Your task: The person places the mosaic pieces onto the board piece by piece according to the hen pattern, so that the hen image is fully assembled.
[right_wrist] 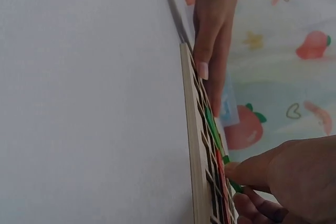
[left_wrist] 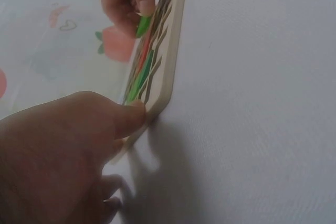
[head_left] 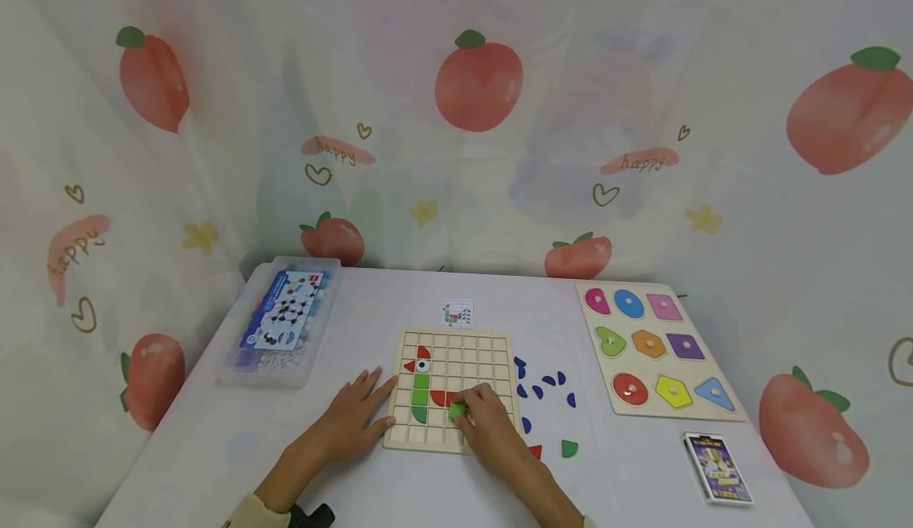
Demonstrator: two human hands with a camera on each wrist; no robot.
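Observation:
A wooden grid board (head_left: 474, 347) lies mid-table. At its left edge rests my left hand (head_left: 351, 415), fingers spread, with the thumb (left_wrist: 131, 119) touching the rim near the front corner. My right hand (head_left: 488, 425) pinches a green piece (head_left: 456, 410) between thumb and fingers over the lower middle cells, just beside red pieces (head_left: 438, 398). Up the board's left part runs a column: a red quarter-round piece (head_left: 424, 351), an eye piece (head_left: 422, 365) with a red triangle (head_left: 410, 366) beside it, green squares (head_left: 421, 389) and a darker green rounded piece (head_left: 420, 415).
Behind the board lies a small pattern card (head_left: 456, 314). Several blue pieces (head_left: 548, 380), a green piece (head_left: 569, 449) and a red piece (head_left: 536, 451) are scattered right of it. A shape puzzle (head_left: 659, 361) and card box (head_left: 717, 468) lie farther right; a plastic case (head_left: 285, 322) stands left.

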